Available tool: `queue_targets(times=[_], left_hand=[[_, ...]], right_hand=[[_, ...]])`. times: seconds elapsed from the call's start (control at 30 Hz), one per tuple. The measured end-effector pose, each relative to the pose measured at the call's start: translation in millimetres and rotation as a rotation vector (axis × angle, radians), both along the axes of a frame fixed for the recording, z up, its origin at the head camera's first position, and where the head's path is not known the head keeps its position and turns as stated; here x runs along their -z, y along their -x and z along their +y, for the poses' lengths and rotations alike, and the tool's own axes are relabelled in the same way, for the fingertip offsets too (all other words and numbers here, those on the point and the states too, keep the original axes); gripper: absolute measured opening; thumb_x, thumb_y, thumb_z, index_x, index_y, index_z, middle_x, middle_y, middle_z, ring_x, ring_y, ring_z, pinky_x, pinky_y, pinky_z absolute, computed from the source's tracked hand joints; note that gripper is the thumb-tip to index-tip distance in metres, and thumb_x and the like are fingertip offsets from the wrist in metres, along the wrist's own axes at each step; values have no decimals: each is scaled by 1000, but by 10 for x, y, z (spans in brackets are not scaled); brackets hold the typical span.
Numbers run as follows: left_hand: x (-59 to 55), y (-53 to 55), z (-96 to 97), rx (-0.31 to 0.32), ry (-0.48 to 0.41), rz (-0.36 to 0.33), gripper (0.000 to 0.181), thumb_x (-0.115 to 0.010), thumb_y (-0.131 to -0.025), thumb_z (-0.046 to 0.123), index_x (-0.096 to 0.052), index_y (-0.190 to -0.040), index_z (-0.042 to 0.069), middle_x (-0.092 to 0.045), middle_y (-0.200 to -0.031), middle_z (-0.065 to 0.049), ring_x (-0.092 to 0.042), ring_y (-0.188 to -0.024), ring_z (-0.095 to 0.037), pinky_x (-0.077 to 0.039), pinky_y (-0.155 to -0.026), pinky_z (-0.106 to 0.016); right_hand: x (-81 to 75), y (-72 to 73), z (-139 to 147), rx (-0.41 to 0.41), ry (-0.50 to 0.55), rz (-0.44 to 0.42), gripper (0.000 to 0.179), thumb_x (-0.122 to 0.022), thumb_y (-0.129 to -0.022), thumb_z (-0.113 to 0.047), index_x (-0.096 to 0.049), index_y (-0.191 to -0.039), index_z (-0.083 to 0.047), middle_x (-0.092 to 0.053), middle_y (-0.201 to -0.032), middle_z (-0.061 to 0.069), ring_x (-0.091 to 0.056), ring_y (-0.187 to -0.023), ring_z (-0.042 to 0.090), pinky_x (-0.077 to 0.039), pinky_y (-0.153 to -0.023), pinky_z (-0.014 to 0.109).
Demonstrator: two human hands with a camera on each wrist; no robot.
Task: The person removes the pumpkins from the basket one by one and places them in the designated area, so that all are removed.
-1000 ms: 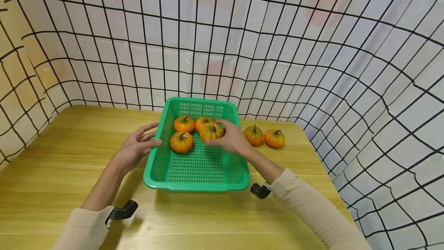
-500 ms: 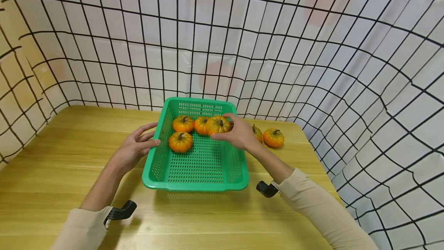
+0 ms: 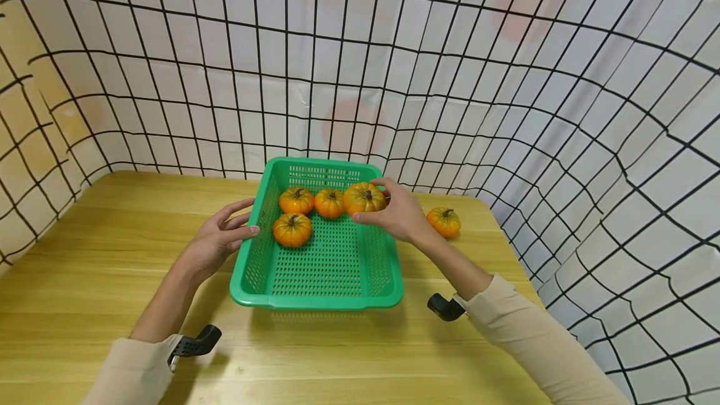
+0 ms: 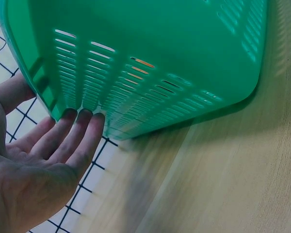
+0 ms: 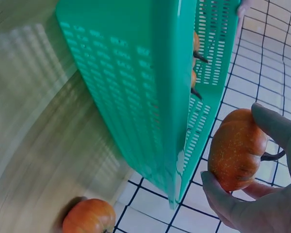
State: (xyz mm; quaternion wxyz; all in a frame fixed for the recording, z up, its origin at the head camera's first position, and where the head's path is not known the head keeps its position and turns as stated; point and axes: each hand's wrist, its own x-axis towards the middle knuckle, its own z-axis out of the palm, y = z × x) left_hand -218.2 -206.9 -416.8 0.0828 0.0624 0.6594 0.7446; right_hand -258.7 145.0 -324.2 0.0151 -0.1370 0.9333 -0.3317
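Note:
My right hand (image 3: pixel 398 212) grips a small orange pumpkin (image 3: pixel 364 197) between thumb and fingers, above the right side of a green plastic basket (image 3: pixel 316 302). In the right wrist view this pumpkin (image 5: pixel 237 149) hangs clear of the basket wall, its dark stem toward the palm. Inside the basket sit three more pumpkins: one at back left (image 3: pixel 296 200), one beside it (image 3: pixel 329 203), and one nearer the front (image 3: pixel 292 230). At the left rim, my left hand (image 3: pixel 216 239) holds the basket, thumb over the edge and fingertips (image 4: pixel 94 121) against the slotted outer wall.
On the wooden table (image 3: pixel 112 255), right of the basket, lies another pumpkin (image 3: pixel 443 222). My right hand mostly hides a second spot beside it. A white cloth with a black wire grid (image 3: pixel 337 67) walls off the back and sides.
The right hand has carried its pumpkin rightward and slightly up, from over the basket's middle toward its right rim. A pumpkin on the table is now covered by that hand. The left hand stays put.

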Motion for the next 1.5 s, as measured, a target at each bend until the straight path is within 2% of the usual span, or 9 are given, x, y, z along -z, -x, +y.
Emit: queue_targets(times=[0.3,0.77,1.2,1.33,1.5], left_hand=[[25,11,0,-4,-3,-8,76,-69,-97,9,-27,-160,12,-39,-156,-20,-63,-119,-13,-56,-94,-26],[32,15,-6,-3,8,-6,76,-69,-97,11,-27,-160,14,-40,-156,-18,-63,-119,-11,-55,-94,-25],[15,9,-7,-5,-1,3,76,-69,-97,10,-27,-160,12,-38,-156,-20,-64,-117,-10,-57,-92,-26],[10,8,-8,1,-5,3,76,-68,-97,9,-26,-160,12,-37,-157,-21,-64,-117,-11,-56,-93,-26],[12,11,-6,-1,-7,-6,76,-68,-97,9,-27,-160,12,-44,-152,-15,-65,-116,-11,-57,-93,-27]], right_hand=[[-13,8,181,2,32,26,85,-83,-82,-38,-44,-151,-8,-55,-141,24,-57,-125,39,-55,-97,49],[34,21,496,68,1,54,82,-83,-83,-39,-45,-149,-9,-57,-137,25,-59,-121,39,-55,-95,52],[210,21,740,117,-52,91,82,-82,-85,-38,-45,-150,-5,-47,-151,23,-48,-134,45,-43,-107,60],[291,17,803,132,-51,81,83,-82,-84,-38,-44,-151,-4,-46,-153,23,-47,-136,45,-44,-108,60],[385,3,862,150,-58,73,83,-82,-84,-38,-43,-150,-2,-49,-149,25,-51,-131,46,-46,-106,59]])
